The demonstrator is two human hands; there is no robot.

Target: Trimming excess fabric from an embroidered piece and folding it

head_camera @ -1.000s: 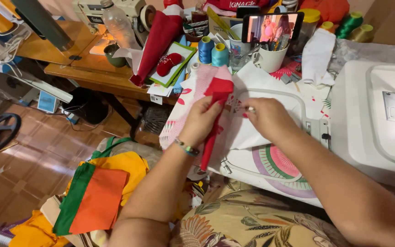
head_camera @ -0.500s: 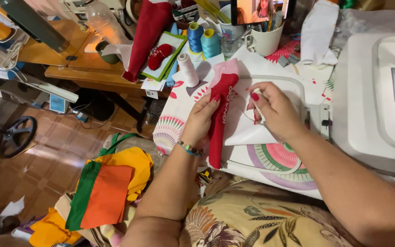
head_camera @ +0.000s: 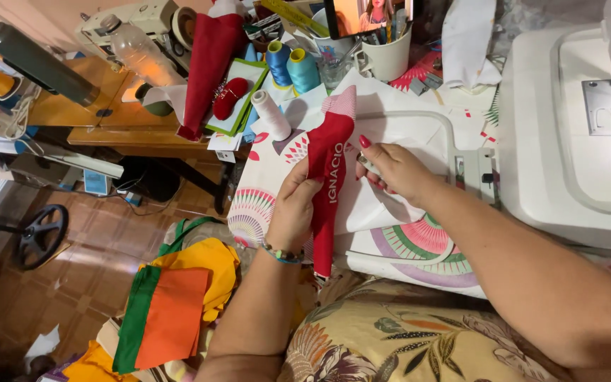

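While my left hand (head_camera: 293,212) grips the red fabric strip (head_camera: 328,185), my right hand (head_camera: 394,170) pinches something small and pale.

Embroidered with white letters, the strip runs upright over a white sheet (head_camera: 390,141) on the patterned cloth (head_camera: 263,184), just left of the white sewing machine (head_camera: 567,141). What my right fingers clamp, I cannot tell. A white thread spool (head_camera: 271,114) lies near the strip's striped top end.
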